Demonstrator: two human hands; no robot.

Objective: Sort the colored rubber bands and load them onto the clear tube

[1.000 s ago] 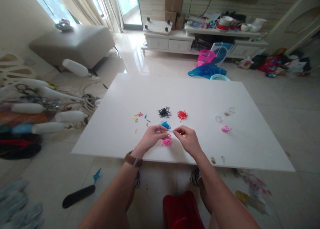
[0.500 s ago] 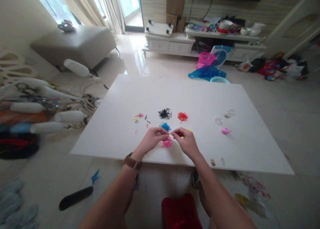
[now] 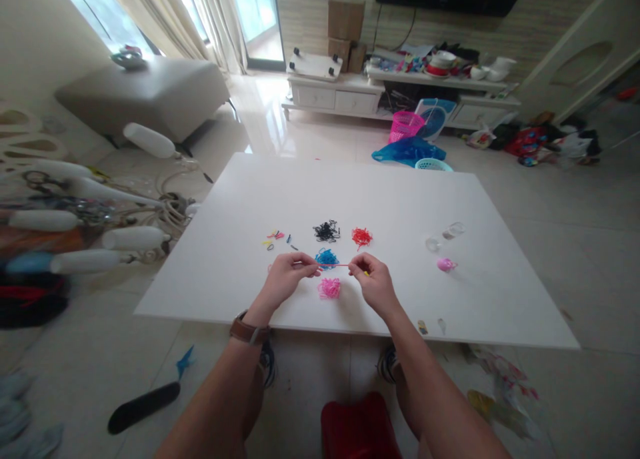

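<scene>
Between my two hands a thin red rubber band (image 3: 335, 265) is stretched straight, level above the table. My left hand (image 3: 290, 275) pinches one end and my right hand (image 3: 373, 279) pinches the other. Behind the band lies a pile of blue rubber bands (image 3: 327, 257), and a pink pile (image 3: 329, 288) sits nearer to me. Farther back are a black pile (image 3: 327, 231) and a red pile (image 3: 362, 236). Something yellow is mostly hidden by my right hand. A few mixed loose bands (image 3: 275, 235) lie to the left.
On the right of the white table (image 3: 400, 199) are a clear container (image 3: 433, 245), another clear piece (image 3: 454, 230) and a pink item (image 3: 445, 264). Two small items lie near the front edge. A red stool (image 3: 359, 425) stands below, with a lamp (image 3: 135, 239) at left.
My hands have moved apart sideways, drawing the red rubber band out into a long straight line. The view has shifted slightly, and the pink pile is now uncovered.
</scene>
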